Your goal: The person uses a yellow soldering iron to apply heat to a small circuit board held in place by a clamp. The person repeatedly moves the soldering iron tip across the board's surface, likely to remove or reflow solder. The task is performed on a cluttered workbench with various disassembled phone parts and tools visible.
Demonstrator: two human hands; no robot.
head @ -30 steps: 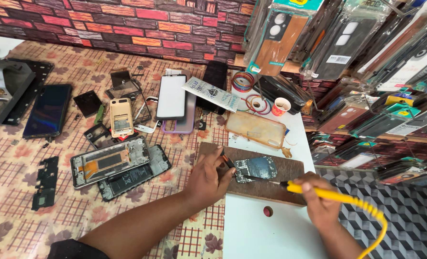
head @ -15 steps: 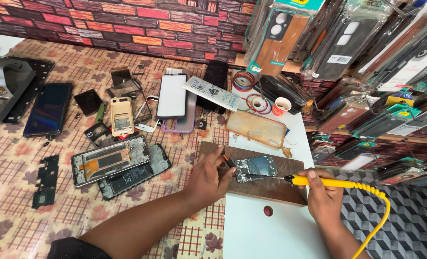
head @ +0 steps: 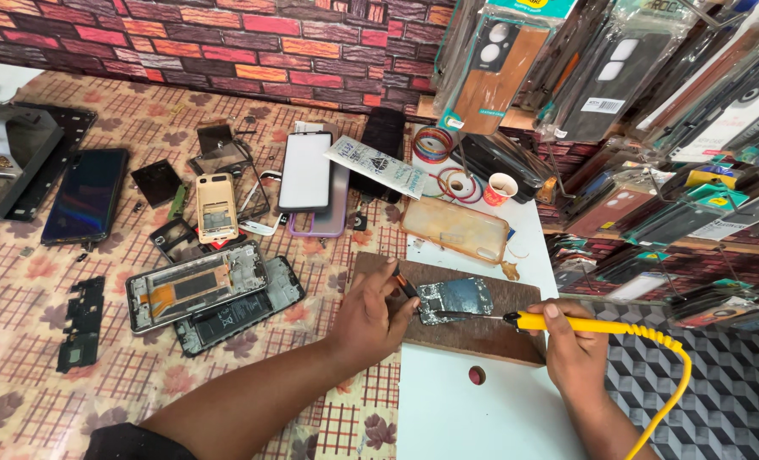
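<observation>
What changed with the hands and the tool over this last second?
The right hand brought the yellow soldering iron from a tilted hold to nearly level, its tip now at the circuit board, and the yellow cord swung lower. The left hand kept pinning the board to the wooden block with a small tool. The opened phones did not move.

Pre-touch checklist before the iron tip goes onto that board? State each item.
1. Circuit board flat on wooden block: ok.
2. Left hand steadies the board with a small tool at its edge: ok.
3. Right hand grips the yellow soldering iron: ok.
4. Tip aimed at the board, contact: cannot tell.
5. Yellow cord clear of the block: ok.
6. Tip heat: cannot tell.
</observation>
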